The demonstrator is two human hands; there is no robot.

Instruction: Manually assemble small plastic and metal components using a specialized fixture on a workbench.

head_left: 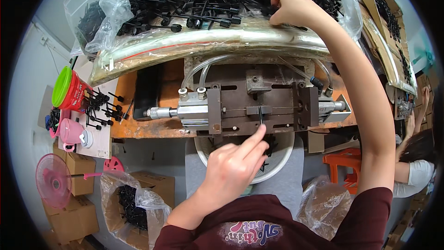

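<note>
My left hand (233,169) reaches up from below with its index finger stretched out and the other fingers curled. The index fingertip is at the near end of a thin black plastic part (260,115), whose far end sits in the small metal holder (257,110) at the middle of the clamping machine (240,95). My thumb is hidden. My right hand (296,8) is bent over the heap of black plastic stems with knobbed ends (199,0) in the plastic-lined box. Its fingers curl down into the heap, and what they grip is hidden.
Air cylinders (193,109) with clear hoses flank the holder. Under the bench edge, a white basket (200,150) rests at my lap. A red bucket (78,92), pink jug (71,132) and loose stems stand left. An orange stool (342,164) and another person (414,171) are right.
</note>
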